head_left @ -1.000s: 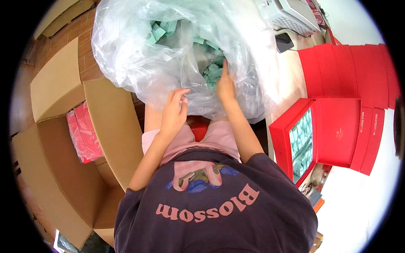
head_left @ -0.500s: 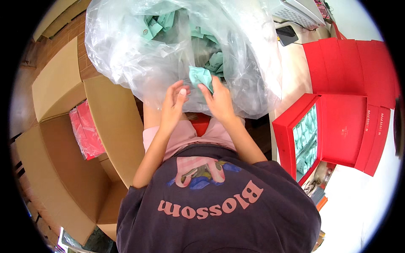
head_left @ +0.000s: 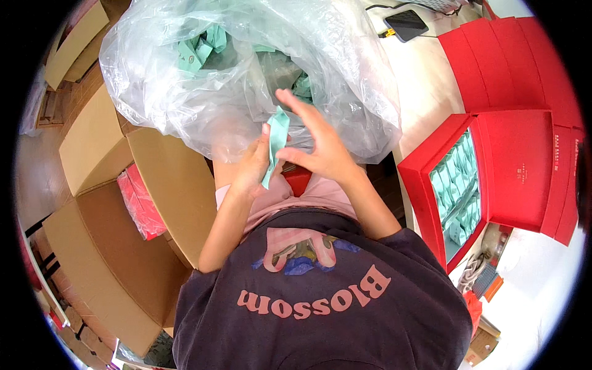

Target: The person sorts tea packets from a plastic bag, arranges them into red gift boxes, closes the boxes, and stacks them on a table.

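1. Centrally, the packet (head_left: 278, 139), pale green and narrow, stands lengthwise between the two hands, its upper end pointing away from the wearer.
2. Left hand (head_left: 251, 165): fingers clamped on the packet, thumb along its left side, a fingertip showing past its right edge.
3. Right hand (head_left: 322, 145): fingers spread, thumb well apart from the forefinger. The thumb tip lies at the packet's right edge; contact cannot be told.
4. Pink shorts (head_left: 333, 198): below the fingers, on the wearer's side.
5. Bag (head_left: 351, 92): clear plastic, open, just beyond the fingertips of both hands. Loose packets (head_left: 198, 52) of the same green lie inside it.
6. Carton (head_left: 176, 185): left of the left fingers, flaps open. Red packs (head_left: 140, 203) in clear wrap sit within.
7. Red box (head_left: 420, 179): right of the right fingers, lid open. Green rows (head_left: 455, 176) of packets fill much of it.
8. Phone (head_left: 407, 26): far beyond the right fingers, on the pale table (head_left: 425, 80).
9. Red panels (head_left: 512, 65): farther right, overlapping, behind the box.
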Demonstrator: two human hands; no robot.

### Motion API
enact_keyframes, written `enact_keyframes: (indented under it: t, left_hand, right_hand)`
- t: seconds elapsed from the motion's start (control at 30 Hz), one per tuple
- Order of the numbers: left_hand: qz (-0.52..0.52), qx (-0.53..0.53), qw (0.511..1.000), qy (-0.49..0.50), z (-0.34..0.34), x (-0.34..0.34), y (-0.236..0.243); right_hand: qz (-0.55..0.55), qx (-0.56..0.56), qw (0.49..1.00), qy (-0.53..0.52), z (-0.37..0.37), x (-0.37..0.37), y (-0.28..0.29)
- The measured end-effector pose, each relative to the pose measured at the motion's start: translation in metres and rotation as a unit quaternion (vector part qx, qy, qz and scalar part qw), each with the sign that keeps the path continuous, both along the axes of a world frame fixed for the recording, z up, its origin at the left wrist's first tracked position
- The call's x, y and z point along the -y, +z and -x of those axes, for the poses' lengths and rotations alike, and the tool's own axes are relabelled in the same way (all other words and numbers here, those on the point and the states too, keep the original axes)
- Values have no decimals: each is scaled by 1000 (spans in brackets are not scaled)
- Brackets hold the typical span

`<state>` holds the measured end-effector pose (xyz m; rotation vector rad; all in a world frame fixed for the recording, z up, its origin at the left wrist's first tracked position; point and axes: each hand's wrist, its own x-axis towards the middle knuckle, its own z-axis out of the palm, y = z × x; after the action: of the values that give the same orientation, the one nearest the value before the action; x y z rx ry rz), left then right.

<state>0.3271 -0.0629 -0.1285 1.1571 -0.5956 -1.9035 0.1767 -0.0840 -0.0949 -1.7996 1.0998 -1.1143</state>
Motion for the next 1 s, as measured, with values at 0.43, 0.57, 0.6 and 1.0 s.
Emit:
enact_keyframes:
  t: [0.43, 0.57, 0.6, 1.0]
  left_hand:
    - [54, -110, 987, -107, -8, -12, -5]
    - [21, -41, 994, -101, 0, -9, 10]
    - [34, -30, 994, -101, 0, -9, 4]
    - [-31, -36, 970, -239, -11, -10, 4]
  right_hand:
    - [-143, 118, 982, 23, 18, -2, -12]
    - [-72, 67, 994, 39, 17, -4, -6]
    - [-10, -11, 999, 41, 15, -3, -2]
    - [147, -79, 986, 22, 26, -5, -36]
